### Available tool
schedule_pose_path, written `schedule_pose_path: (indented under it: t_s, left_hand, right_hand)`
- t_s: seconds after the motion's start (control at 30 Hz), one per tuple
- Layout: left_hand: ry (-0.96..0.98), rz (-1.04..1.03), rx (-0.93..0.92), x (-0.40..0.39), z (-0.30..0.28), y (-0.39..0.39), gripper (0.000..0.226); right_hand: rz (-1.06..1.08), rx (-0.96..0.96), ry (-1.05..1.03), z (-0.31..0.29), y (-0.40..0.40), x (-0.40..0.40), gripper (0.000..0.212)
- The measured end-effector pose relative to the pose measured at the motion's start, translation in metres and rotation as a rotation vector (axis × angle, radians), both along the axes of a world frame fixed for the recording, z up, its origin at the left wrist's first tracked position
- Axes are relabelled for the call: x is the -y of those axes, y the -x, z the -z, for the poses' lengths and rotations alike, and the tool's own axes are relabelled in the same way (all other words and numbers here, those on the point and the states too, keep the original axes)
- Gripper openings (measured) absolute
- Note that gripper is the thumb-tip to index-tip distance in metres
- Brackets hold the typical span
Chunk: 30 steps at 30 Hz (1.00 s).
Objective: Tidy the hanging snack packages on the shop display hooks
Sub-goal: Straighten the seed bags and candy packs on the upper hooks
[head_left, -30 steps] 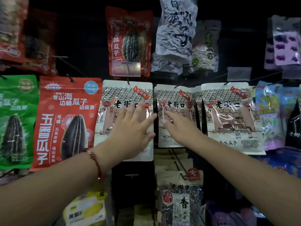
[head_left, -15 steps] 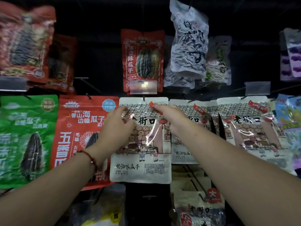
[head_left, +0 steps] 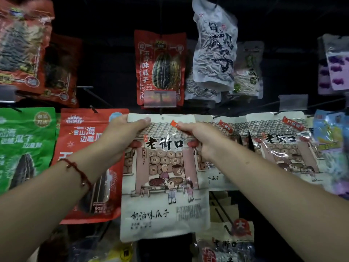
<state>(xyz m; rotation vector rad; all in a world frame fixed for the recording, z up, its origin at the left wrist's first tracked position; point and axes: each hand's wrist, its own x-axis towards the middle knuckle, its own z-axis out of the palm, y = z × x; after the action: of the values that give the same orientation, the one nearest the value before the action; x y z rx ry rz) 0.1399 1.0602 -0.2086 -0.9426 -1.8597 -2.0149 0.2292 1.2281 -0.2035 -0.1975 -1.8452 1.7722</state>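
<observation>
A white seed package (head_left: pixel 164 186) with a drawn shopfront hangs in the centre of the display, its punched hole near the top edge under a hook. My left hand (head_left: pixel 120 137) grips its upper left corner, thumb across the front. My right hand (head_left: pixel 200 140) pinches its upper right part beside a small red label. More packages of the same design (head_left: pixel 283 148) hang in a row to the right, partly behind my right arm.
A red seed package (head_left: pixel 85 140) and a green one (head_left: pixel 24 148) hang to the left. Above hang a red melon-seed package (head_left: pixel 160 67) with a price tag and a clear bag (head_left: pixel 215 46). Bare hooks (head_left: pixel 88 91) jut out upper left. More packs hang below.
Both hands rose from the packages' middles to the top of the centre white package and took hold of it. The package now looks nearer and larger; the view tilted upward.
</observation>
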Motion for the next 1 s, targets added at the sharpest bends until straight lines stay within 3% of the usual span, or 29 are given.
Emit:
schedule_pose_path:
  t_s: [0.13, 0.3, 0.6, 1.0]
  left_hand:
    - [0.016, 0.15, 0.052, -0.03, 0.015, -0.009, 0.016]
    - [0.008, 0.228, 0.033, -0.084, 0.008, -0.025, 0.012]
    - [-0.015, 0.127, -0.047, -0.16, -0.021, -0.029, 0.013]
    - [0.016, -0.032, -0.049, -0.181, -0.023, -0.018, 0.014]
  right_hand:
    - [0.079, 0.028, 0.046, 0.02, -0.017, -0.033, 0.02]
    - [0.198, -0.093, 0.02, 0.017, -0.043, -0.078, 0.023]
    - [0.393, -0.159, -0.016, -0.009, -0.058, -0.125, 0.026]
    - [0.461, -0.117, -0.021, -0.012, -0.033, -0.139, 0.027]
